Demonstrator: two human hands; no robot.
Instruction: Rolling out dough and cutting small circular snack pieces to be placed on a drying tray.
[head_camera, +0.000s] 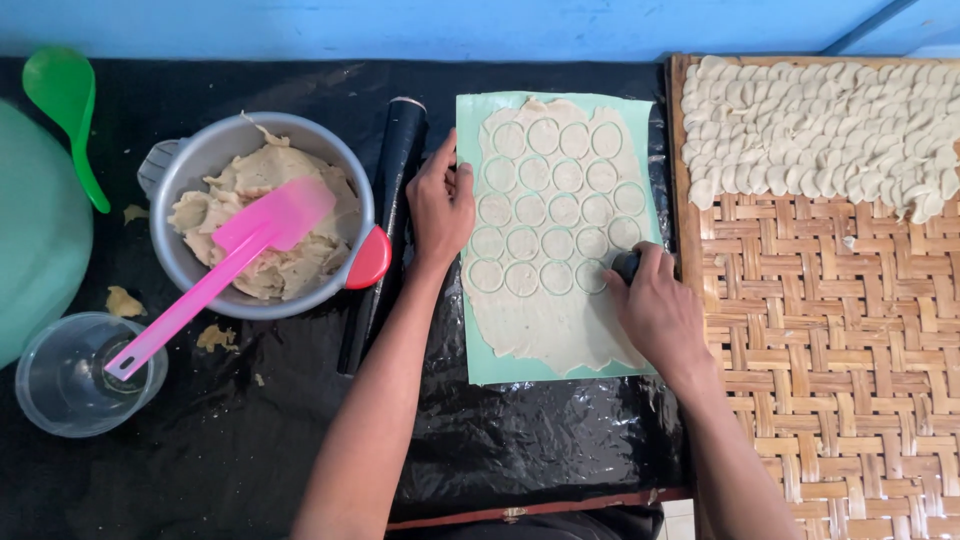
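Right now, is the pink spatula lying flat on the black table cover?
No, the pink spatula rests with its blade on the dough in the grey bowl and its handle over the clear cup.

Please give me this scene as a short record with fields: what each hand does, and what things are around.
left hand: rests flat on the edge of the dough sheet
right hand: presses a dark round cutter on the sheet
mat: green, under the dough
woven tray: holds cut dough rounds
bowl: grey, with dough and a pink spatula
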